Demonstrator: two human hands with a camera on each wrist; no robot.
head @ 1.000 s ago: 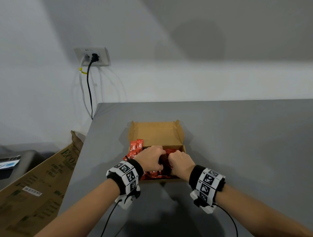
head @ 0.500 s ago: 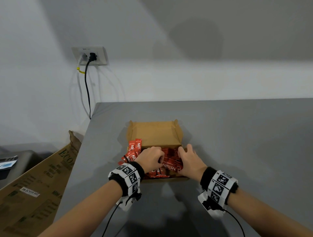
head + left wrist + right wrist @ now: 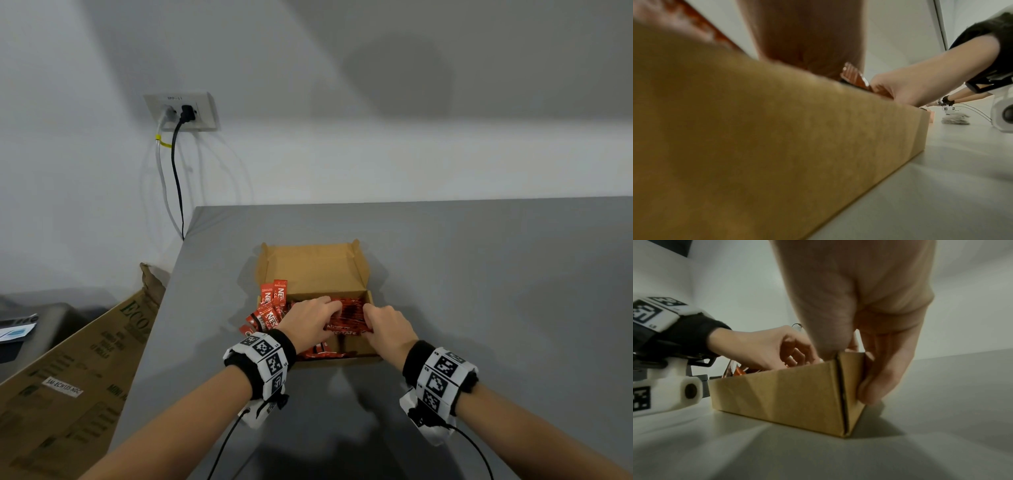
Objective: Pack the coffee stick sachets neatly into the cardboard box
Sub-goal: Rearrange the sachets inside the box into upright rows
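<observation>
Most red foil coffee stick sachets (image 3: 346, 320) already lie in the cardboard box (image 3: 317, 270) at the head view's centre, but loosely; a few (image 3: 272, 303) poke up over its left wall, so tidying looks unfinished. The left hand (image 3: 308, 322) curls its fingers into the glossy, crinkly pile. The right hand (image 3: 388, 325) pinches sachets by thumb while a finger braces the matte corrugated wall outside. Grey smooth worktop (image 3: 479, 274) surrounds them.

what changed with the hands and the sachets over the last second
The right hand moved out to the right side of the cardboard box, then curled back onto the sachets. The left hand stayed on them. Box and sachets sticking out at left stayed put.
</observation>
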